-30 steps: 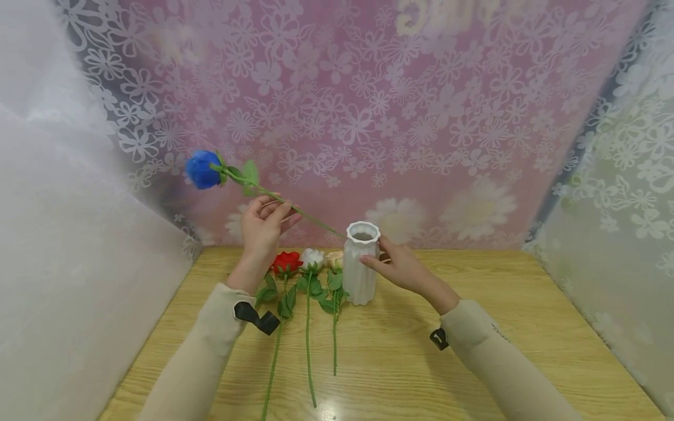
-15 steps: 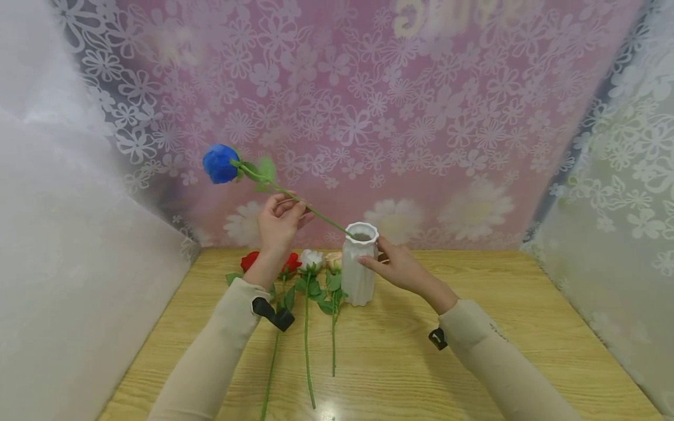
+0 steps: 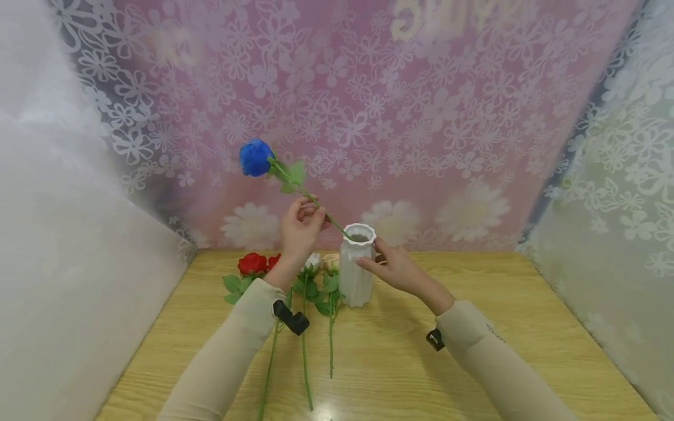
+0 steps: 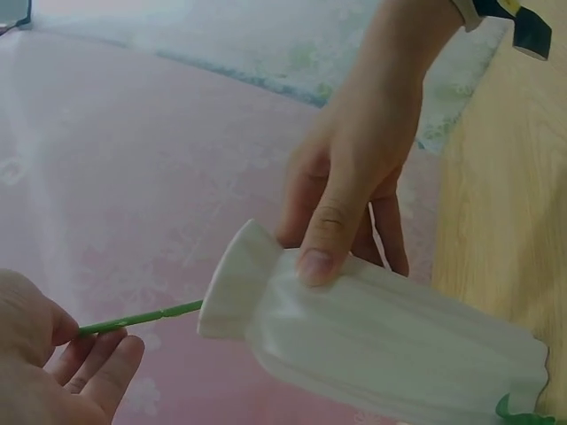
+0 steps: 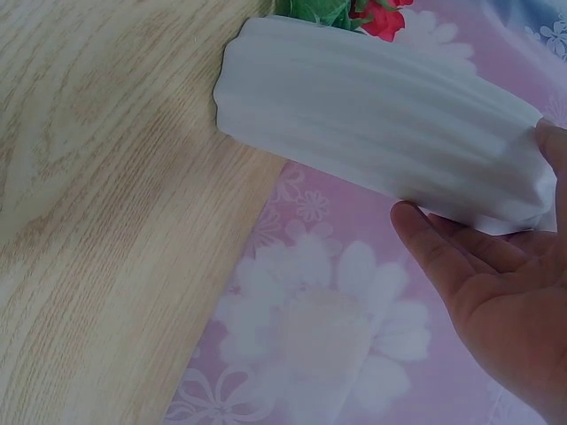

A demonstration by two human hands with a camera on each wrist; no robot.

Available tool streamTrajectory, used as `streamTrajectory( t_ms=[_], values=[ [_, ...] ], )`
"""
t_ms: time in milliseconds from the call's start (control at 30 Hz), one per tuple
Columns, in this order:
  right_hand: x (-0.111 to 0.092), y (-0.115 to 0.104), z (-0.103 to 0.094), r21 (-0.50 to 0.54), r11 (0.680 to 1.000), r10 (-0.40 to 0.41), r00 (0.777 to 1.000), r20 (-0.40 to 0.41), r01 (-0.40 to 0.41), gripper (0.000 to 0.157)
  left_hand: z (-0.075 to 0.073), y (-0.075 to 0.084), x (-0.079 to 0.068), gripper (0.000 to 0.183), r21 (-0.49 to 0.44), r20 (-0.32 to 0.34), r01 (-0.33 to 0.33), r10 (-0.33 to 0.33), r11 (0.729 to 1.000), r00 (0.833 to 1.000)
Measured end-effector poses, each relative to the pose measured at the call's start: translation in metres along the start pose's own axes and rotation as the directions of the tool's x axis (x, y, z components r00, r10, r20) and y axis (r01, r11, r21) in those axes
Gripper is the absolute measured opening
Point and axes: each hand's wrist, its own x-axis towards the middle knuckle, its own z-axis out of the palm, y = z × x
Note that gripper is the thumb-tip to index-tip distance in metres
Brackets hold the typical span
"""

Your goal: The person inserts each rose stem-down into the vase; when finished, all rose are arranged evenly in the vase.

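My left hand (image 3: 304, 231) pinches the green stem of a blue rose (image 3: 257, 157), whose bloom leans up to the left. The stem's lower end passes over the scalloped rim of a white ribbed vase (image 3: 355, 280) and into its mouth. My right hand (image 3: 399, 266) grips the vase near its neck, thumb on the near side and fingers behind. In the left wrist view the stem (image 4: 142, 319) runs from the left fingertips to the vase mouth. The vase wall (image 5: 372, 115) hides the stem's end in the right wrist view.
Left of the vase, two red roses (image 3: 252, 264), a white rose (image 3: 313, 261) and a cream rose (image 3: 331, 262) lie on the wooden table (image 3: 421, 362), stems toward me. My left forearm partly covers them. A pink flowered backdrop (image 3: 347, 117) stands behind the table, with pale side panels.
My left hand has moved right with the blue rose, bringing its stem end from beside the vase rim into the mouth. The right hand stays on the vase. A second red rose has come into sight.
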Motion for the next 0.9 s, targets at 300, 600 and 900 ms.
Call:
streamTrajectory(
  t_ms=[300, 600, 900],
  values=[
    [0.001, 0.0, 0.002, 0.01, 1.0, -0.007, 1.0, -0.003, 0.007, 0.075, 0.008, -0.008, -0.002, 0.023, 0.105, 0.101, -0.039, 0.028, 0.994, 0.995],
    [0.001, -0.001, 0.001, 0.022, 1.0, -0.005, 1.0, -0.007, 0.005, 0.073, 0.015, -0.012, -0.001, 0.024, 0.225, 0.216, -0.083, 0.033, 0.971, 0.976],
    [0.0, -0.003, 0.0, 0.016, 1.0, -0.004, 1.0, -0.009, 0.004, 0.074, 0.019, -0.011, 0.0, 0.03, 0.323, 0.226, -0.089, 0.015, 0.942, 0.974]
  ],
)
